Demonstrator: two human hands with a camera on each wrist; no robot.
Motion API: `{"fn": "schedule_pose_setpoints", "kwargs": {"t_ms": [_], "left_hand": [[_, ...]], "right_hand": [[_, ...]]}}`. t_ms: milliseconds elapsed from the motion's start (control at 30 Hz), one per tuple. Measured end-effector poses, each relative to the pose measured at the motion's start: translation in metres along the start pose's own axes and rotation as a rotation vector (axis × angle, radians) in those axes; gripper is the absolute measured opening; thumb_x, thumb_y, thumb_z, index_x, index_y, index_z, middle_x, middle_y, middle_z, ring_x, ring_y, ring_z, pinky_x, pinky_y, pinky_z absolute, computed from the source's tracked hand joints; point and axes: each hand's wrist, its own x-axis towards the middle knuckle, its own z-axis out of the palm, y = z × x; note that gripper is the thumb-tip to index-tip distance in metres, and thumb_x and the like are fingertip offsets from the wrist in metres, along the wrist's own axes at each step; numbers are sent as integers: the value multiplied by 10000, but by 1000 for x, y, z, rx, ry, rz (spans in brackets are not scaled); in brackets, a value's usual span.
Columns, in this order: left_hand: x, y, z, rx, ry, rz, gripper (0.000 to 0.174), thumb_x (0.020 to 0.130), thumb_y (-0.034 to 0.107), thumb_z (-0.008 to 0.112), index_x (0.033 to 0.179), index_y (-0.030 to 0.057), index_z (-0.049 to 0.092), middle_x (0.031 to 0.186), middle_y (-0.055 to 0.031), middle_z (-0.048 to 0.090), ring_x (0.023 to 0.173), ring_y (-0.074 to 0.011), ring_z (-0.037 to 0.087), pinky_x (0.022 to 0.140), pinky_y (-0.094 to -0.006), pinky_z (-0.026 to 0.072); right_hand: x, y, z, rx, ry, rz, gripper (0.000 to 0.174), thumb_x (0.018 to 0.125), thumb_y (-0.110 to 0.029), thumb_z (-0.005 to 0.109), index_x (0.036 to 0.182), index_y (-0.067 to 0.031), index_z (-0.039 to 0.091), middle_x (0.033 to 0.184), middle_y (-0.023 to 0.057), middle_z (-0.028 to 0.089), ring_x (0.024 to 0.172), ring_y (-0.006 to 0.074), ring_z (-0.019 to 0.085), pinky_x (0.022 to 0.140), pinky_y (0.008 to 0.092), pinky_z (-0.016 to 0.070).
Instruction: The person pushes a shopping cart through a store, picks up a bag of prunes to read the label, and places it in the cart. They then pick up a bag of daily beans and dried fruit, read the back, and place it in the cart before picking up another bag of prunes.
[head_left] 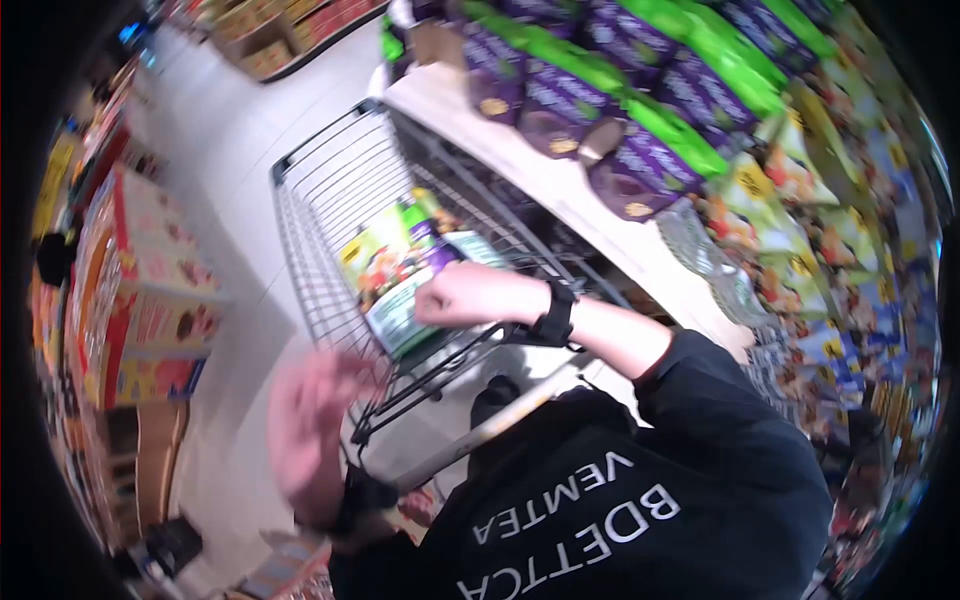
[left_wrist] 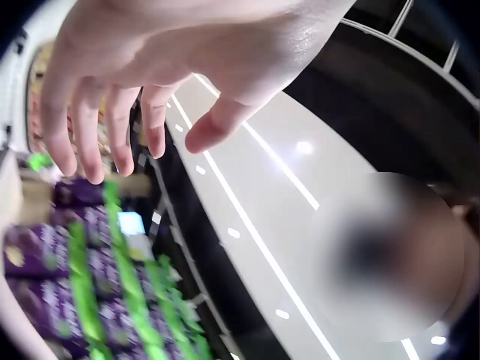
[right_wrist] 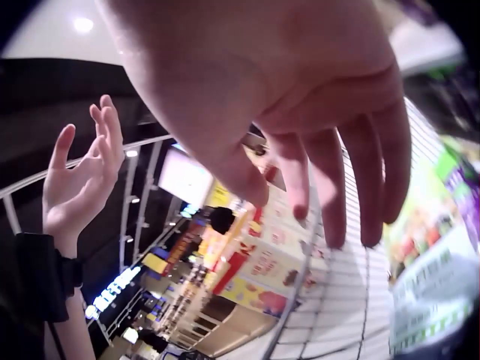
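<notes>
My left hand (head_left: 312, 415), blurred in the head view, is raised to the left of the shopping cart's (head_left: 330, 150) handle end. In the left wrist view its fingers (left_wrist: 120, 135) hang loosely apart and hold nothing. My right hand (head_left: 470, 297) is over the cart, overlapping the goods inside. The right wrist view shows its fingers (right_wrist: 326, 195) relaxed and spread, with nothing between them. Inside the wire basket lie a green and yellow bag (head_left: 378, 250) with a food picture and a small purple bag with a green top (head_left: 420, 228).
To the right, a shelf (head_left: 450, 100) carries rows of purple bags with green tops (head_left: 640, 170) and yellow-green food bags (head_left: 750, 205). Stacked pink and white boxes (head_left: 155, 290) stand left of the cart, across the pale floor (head_left: 235, 240). More boxes (head_left: 330, 30) are at the far end.
</notes>
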Motion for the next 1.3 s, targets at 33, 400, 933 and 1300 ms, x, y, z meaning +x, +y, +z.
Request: {"fn": "schedule_pose_setpoints", "kwargs": {"t_ms": [33,400,933,1300], "left_hand": [[-30,22,27,-69,66,-175,288,794,172,508,959,-63,535,944,-178,564,801,-299,594,839,-368,424],[-122,-186,41,1730,58,-285,263,621,310,666,703,66,613,572,-149,573,582,-350,572,510,-429,454],[-219,-219,138,1890,240,-366,214,599,321,622,643,113,632,571,-146,582,554,-326,585,522,-405,481],[-241,-224,155,1870,251,-409,192,561,307,636,620,128,597,538,-120,558,530,-325,565,486,-419,444]], "right_hand": [[-32,-12,-2,-98,34,-13,293,789,-307,517,696,-41,597,600,118,572,605,236,582,569,331,455],[-173,51,104,-554,281,-69,288,516,-329,674,587,-55,619,559,99,580,559,262,590,507,342,456],[-295,38,140,-530,243,-44,106,534,-156,595,565,-60,629,550,103,587,520,263,588,495,339,462],[-314,38,147,-485,69,23,176,549,-222,643,610,-82,558,551,77,567,544,246,596,500,357,477]]}}
